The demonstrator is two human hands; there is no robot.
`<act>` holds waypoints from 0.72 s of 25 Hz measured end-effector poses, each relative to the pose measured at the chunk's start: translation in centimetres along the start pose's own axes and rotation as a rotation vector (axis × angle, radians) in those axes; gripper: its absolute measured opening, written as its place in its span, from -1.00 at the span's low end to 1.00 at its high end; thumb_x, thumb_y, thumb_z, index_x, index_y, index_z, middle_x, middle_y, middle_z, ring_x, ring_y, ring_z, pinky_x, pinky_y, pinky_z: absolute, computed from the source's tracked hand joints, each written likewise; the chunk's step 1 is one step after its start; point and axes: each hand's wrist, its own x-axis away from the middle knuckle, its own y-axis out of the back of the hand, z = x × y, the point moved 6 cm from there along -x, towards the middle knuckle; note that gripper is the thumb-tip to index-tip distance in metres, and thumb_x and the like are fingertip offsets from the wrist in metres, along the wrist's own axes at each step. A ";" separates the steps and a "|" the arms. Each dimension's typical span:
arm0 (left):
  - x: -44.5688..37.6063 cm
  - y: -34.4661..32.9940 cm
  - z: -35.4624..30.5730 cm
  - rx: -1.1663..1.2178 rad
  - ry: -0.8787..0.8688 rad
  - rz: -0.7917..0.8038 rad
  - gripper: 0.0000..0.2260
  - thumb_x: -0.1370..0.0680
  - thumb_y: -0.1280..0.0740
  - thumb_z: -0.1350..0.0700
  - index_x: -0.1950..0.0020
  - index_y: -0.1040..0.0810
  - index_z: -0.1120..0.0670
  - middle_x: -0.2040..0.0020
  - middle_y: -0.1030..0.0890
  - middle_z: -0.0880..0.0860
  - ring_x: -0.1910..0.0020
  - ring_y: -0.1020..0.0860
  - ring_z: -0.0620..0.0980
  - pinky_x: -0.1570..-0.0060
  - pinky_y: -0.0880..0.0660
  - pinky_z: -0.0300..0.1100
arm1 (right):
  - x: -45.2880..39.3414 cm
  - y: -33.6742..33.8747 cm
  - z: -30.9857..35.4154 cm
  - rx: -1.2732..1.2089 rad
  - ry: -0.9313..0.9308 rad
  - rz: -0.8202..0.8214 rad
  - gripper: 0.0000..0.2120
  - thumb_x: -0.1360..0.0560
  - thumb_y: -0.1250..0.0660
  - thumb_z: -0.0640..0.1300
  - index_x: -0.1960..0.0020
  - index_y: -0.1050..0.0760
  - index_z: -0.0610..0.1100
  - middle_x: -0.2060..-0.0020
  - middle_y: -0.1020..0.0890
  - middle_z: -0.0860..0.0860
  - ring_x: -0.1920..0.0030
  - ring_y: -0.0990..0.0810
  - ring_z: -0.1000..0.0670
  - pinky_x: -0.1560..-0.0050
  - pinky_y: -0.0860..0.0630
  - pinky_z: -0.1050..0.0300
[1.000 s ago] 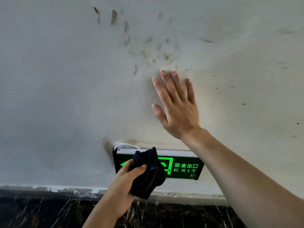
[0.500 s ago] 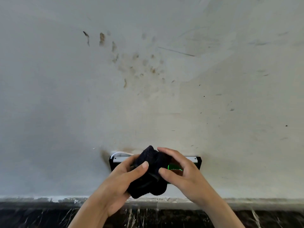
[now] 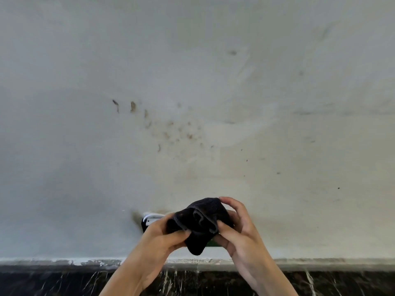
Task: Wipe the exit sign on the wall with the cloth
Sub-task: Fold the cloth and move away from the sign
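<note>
A bunched black cloth (image 3: 199,224) is held between both hands low in the middle of the view. My left hand (image 3: 159,242) grips its left side with thumb and fingers. My right hand (image 3: 237,233) pinches its right side and top edge. The exit sign (image 3: 147,223) hangs on the wall right behind the cloth; only its dark left end, a white cable and a sliver of green (image 3: 212,244) under the cloth show. The rest of the sign is hidden by cloth and hands.
The pale wall (image 3: 277,124) fills most of the view, with brown smudges (image 3: 171,129) above the sign. A dark marbled skirting band (image 3: 53,280) runs along the bottom edge below a chipped white strip.
My right hand left the wall a second ago and came down onto the cloth. Both hands now hold the cloth in front of the sign, and the view has tilted upward.
</note>
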 end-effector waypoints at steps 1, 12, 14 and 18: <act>0.3 -0.5 -1.6 0.047 0.020 -0.020 -0.74 -0.42 -0.44 0.21 -0.10 -0.72 0.12 -0.11 -0.72 0.18 -0.15 -0.66 0.16 0.02 -0.65 -0.08 | 0.3 -0.8 1.7 -0.047 -0.021 0.004 -0.59 -0.45 -0.35 -0.35 -0.19 -0.57 0.03 0.02 -0.68 -0.08 -0.04 -0.67 -0.09 0.03 -0.62 0.04; 6.8 -7.5 -24.8 0.275 0.067 -0.111 -0.76 -0.53 -0.30 0.26 -0.08 -0.73 0.11 -0.09 -0.72 0.24 -0.01 -0.71 0.26 0.15 -0.68 0.02 | 4.7 -10.0 24.8 0.067 -0.044 -0.122 -0.71 -0.50 -0.34 -0.38 0.01 -0.62 0.00 0.02 -0.71 -0.03 -0.03 -0.68 -0.09 0.01 -0.62 0.00; 8.4 -8.3 -28.8 0.344 0.080 -0.148 -0.71 -0.61 -0.20 0.35 -0.10 -0.71 0.17 -0.07 -0.72 0.26 0.04 -0.71 0.28 0.21 -0.68 0.01 | 5.9 -11.6 29.3 -0.037 -0.028 -0.131 -0.76 -0.47 -0.33 -0.45 0.01 -0.58 -0.15 0.03 -0.70 -0.11 0.01 -0.69 -0.12 0.05 -0.64 0.01; 11.0 -10.6 -34.9 0.460 0.081 -0.123 -0.71 -0.59 -0.20 0.33 -0.24 -0.62 0.25 -0.15 -0.67 0.32 0.00 -0.70 0.30 0.18 -0.69 0.00 | 8.1 -12.9 36.2 -0.137 0.006 -0.128 -0.78 -0.44 -0.27 -0.53 0.06 -0.49 -0.25 0.11 -0.68 -0.11 0.12 -0.68 -0.08 0.11 -0.66 0.02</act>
